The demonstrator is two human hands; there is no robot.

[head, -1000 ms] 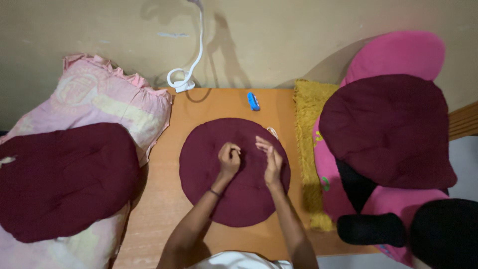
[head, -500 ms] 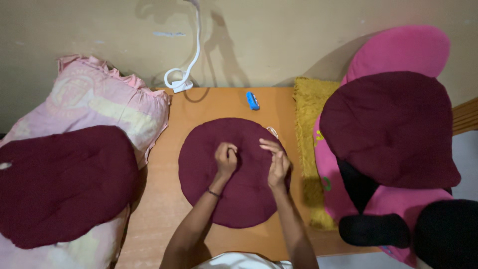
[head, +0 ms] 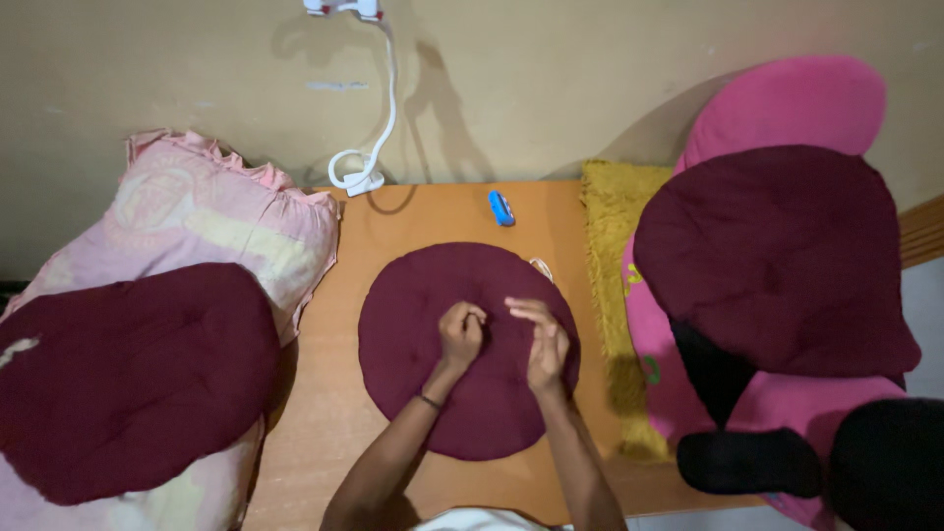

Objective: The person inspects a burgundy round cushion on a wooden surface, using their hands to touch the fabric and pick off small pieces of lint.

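Far left, a maroon cushion [head: 128,379] lies flat on a pale pink frilled pillow [head: 211,211], its work apparently finished. Moving in, we hit the wooden counter [head: 324,433], and dead centre on it sits the round maroon cushion [head: 413,324], the piece in hand. The left hand [head: 460,334] is balled up over the middle of it, fingers curled tight together and pinching at the fabric; whether a needle or thread is in there, I cannot tell. Just beside it the right hand [head: 547,344] rests on the cushion too, fingers bent and drawn together, thumb and forefinger closed on something too small to make out. By my read this one is mid-job: the round looks whole at its edge, and the centre is where the attention is. A white scrap [head: 541,266] peeks out at the cushion's upper right rim. Above, a small blue object [head: 501,207] lies on the counter, and a white coiled holder arm [head: 369,147] climbs the beige wall [head: 610,69]. Rightward, a yellow shaggy mat [head: 610,226], then a second stack: maroon cushion on top [head: 777,256], pink cushions [head: 792,103] beneath, and black cushions [head: 885,467] at the corner.
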